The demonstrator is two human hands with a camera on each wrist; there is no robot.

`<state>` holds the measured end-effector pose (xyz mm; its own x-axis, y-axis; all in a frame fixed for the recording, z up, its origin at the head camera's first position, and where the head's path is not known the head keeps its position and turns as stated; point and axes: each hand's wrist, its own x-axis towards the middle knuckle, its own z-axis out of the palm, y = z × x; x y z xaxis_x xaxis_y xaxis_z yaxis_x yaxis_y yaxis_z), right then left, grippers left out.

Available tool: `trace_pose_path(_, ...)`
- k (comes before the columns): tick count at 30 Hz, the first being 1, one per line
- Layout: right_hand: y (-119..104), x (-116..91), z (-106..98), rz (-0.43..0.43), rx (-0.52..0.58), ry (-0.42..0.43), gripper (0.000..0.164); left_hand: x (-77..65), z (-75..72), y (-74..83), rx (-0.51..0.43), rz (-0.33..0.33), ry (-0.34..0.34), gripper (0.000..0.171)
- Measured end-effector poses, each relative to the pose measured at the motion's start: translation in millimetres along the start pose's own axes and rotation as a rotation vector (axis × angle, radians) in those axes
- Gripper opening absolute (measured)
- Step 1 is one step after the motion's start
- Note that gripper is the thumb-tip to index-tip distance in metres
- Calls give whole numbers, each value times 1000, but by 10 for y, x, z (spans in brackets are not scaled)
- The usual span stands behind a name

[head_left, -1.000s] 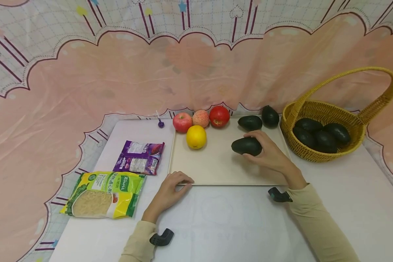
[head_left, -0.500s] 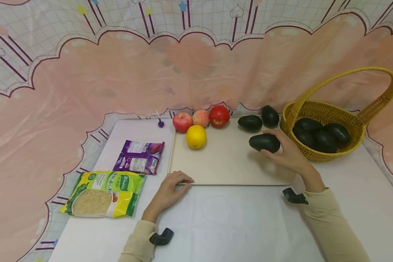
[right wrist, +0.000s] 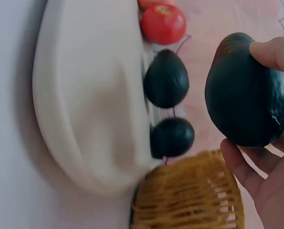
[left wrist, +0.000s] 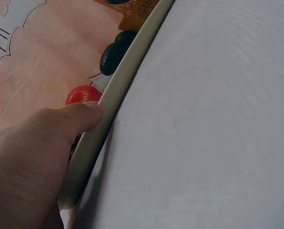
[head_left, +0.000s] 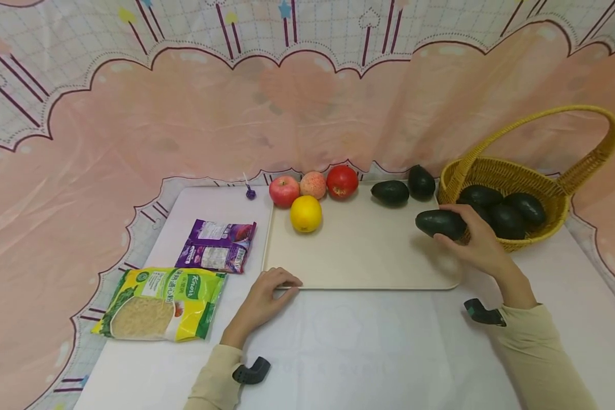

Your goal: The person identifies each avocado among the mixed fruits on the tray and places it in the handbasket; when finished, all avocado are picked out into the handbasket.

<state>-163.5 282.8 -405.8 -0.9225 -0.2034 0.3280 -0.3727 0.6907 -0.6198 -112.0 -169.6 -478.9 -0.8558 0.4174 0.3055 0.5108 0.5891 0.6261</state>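
Observation:
My right hand (head_left: 484, 245) holds a dark green avocado (head_left: 439, 223) between thumb and fingers, above the right side of the cream tray (head_left: 359, 256). In the right wrist view the held avocado (right wrist: 244, 90) hangs with its narrow end up, thumb near its top. My left hand (head_left: 266, 299) is at the tray's front left corner, thumb and forefinger pinching the rim; in the left wrist view the thumb lies on the rim (left wrist: 116, 90) and the other fingers are hidden. Two more avocados (head_left: 390, 193) lie along the tray's back right edge.
A wicker basket (head_left: 517, 244) with a tall handle, holding several avocados (head_left: 507, 221), stands right of the tray. An apple (head_left: 284, 191), a peach (head_left: 313, 185), a red fruit (head_left: 342, 182) and a yellow fruit (head_left: 306, 214) sit back left. Leftward lie a lollipop (head_left: 250, 194), purple packet (head_left: 216, 246) and Knorr bag (head_left: 159, 304).
My right hand has carried the avocado rightward across the tray, toward the basket, where it now overlaps the basket's front. The left hand has stayed at the tray corner.

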Motion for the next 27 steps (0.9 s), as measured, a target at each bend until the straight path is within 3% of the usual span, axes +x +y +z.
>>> trace_pose_path(8, 59, -22, -166, 4, -23, 38, 64, -7, 1, -22, 0, -8, -4, 15)
trace_pose_path(27, 159, 14, -603, 149, -78, -63, 67, -12, -4, -28, -12, -10, -8, 15)
